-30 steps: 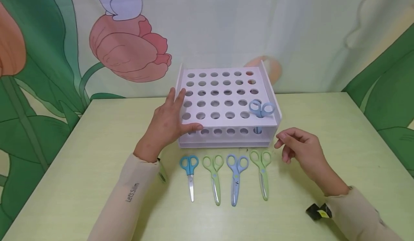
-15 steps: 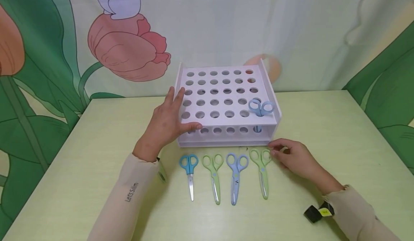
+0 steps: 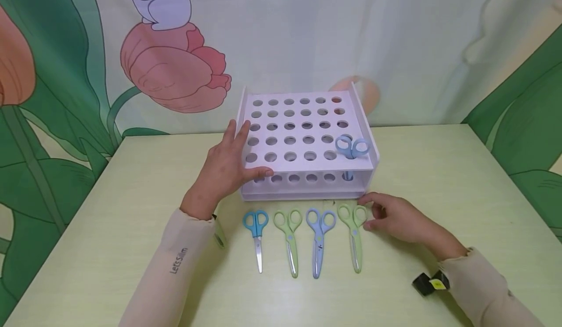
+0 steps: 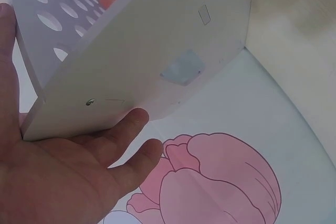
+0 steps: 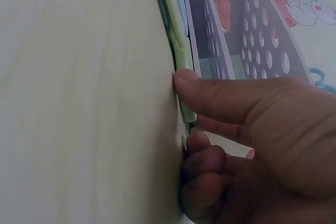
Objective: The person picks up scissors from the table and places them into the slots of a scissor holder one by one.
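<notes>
A white rack (image 3: pixel 290 185) with rows of round holes stands at the back of the table. My left hand (image 3: pixel 224 168) rests on its left front corner, fingers fairly straight along the side panel (image 4: pixel 136 77) and thumb along the front edge. Light blue scissors (image 3: pixel 352 146) stand in a hole at the rack's front right. My right hand (image 3: pixel 399 217) pinches a loop of the rightmost green scissors (image 3: pixel 357 249), lying flat before the rack. In the right wrist view the thumb (image 5: pixel 220 98) presses on the green handle (image 5: pixel 182 61); the other fingers are curled beneath.
Left of them lie blue-purple scissors (image 3: pixel 319 254), other green scissors (image 3: pixel 293 254) and teal-handled scissors (image 3: pixel 256 227) in a row. More green scissors (image 3: pixel 220 236) lie partly hidden by my left wrist. A printed curtain (image 3: pixel 285 34) hangs behind the table.
My right hand has moved left and down from beside the rack to the rightmost green scissors, and its thumb and forefinger have come around the loop. My left hand stays on the rack.
</notes>
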`<state>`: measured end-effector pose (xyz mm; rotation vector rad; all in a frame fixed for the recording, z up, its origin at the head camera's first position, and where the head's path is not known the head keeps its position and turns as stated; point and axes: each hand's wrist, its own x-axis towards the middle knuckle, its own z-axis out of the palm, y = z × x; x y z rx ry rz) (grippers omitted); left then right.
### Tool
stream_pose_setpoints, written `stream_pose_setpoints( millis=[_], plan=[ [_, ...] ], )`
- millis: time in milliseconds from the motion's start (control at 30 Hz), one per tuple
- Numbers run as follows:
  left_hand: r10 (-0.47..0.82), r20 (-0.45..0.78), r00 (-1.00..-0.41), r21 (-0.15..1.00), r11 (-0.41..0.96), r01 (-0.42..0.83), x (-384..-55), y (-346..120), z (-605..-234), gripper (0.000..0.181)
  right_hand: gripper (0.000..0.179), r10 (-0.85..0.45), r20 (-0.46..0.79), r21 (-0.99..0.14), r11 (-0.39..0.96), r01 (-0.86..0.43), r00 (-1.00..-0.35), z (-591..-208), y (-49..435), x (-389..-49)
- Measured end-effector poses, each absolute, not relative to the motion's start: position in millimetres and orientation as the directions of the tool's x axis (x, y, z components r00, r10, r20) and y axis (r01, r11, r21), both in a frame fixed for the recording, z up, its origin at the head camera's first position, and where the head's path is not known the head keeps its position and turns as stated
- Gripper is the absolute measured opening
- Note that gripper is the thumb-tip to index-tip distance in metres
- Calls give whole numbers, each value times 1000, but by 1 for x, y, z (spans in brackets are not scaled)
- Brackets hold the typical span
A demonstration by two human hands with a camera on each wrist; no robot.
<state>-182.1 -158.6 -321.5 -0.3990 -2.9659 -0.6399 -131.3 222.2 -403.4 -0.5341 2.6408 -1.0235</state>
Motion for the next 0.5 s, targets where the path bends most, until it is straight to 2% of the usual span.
stream_pose_setpoints(
  millis=[100,333,500],
  plan=[
    [237,132,-963,394,879,270,-182,-159,-322,119,37,-442,-122,-680,690,-250,-888,-403,224,-131],
    [232,115,-966,397,881,259,-182,-159,-322,119,44,-468,-162,-674,695,-249,-869,-400,225,-132],
    [231,113,-966,399,880,257,-182,-159,-321,120,37,-501,-178,-683,682,-261,-847,-397,228,-133]
  ],
)
